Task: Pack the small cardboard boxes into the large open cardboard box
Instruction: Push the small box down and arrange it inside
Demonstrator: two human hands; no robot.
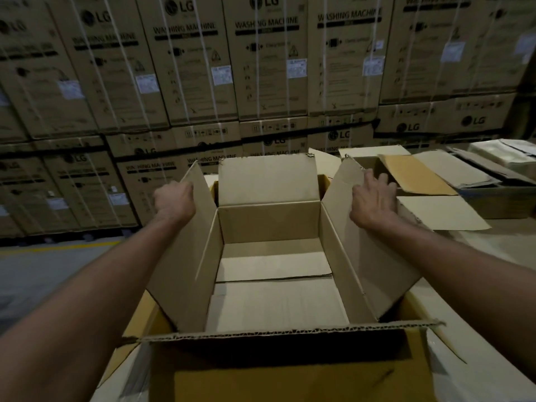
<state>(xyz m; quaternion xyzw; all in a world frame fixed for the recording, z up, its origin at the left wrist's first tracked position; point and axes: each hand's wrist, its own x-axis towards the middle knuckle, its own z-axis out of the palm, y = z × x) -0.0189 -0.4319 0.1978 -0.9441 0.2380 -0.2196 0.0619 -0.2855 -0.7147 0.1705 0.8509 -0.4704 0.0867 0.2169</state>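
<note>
The large open cardboard box (pixel 269 224) stands in front of me with all its flaps up and nothing visible inside but its folded bottom. My left hand (pixel 174 200) grips the top edge of the left flap (pixel 185 250), fingers curled behind it. My right hand (pixel 374 198) lies on the outer face of the right flap (pixel 345 198), fingers spread over its upper edge. The near flap (pixel 290 332) folds toward me. No small cardboard boxes are plainly in view.
Another open carton (pixel 417 175) with loose flaps sits to the right on the pale work surface (pixel 493 242). A stack of flat material (pixel 504 153) lies far right. A wall of stacked washing-machine cartons (pixel 261 68) fills the background. Grey floor (pixel 43 274) lies left.
</note>
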